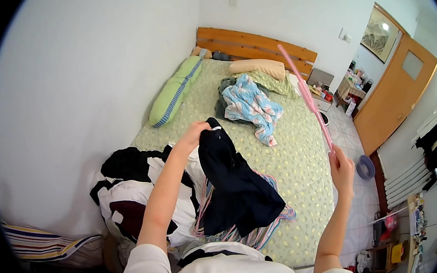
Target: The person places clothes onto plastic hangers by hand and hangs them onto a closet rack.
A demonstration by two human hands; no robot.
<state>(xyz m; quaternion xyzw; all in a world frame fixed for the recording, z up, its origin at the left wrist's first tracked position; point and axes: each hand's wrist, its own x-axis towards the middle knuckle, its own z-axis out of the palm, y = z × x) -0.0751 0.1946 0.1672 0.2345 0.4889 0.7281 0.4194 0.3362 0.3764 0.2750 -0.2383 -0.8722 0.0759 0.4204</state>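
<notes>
My left hand grips the top edge of a dark navy garment, which hangs down over striped cloth on the bed. A small white patch shows at the garment's edge beside my fingers. Out to the right, my right hand is closed round the lower end of a pink hanger, held up and apart from the garment. Left of the navy garment lies a heap of white, black and maroon clothes.
The bed has a patterned sheet, a green bolster, a blue floral cloth and a wooden headboard. A purple basin stands on the floor at the right, near an open door and a radiator.
</notes>
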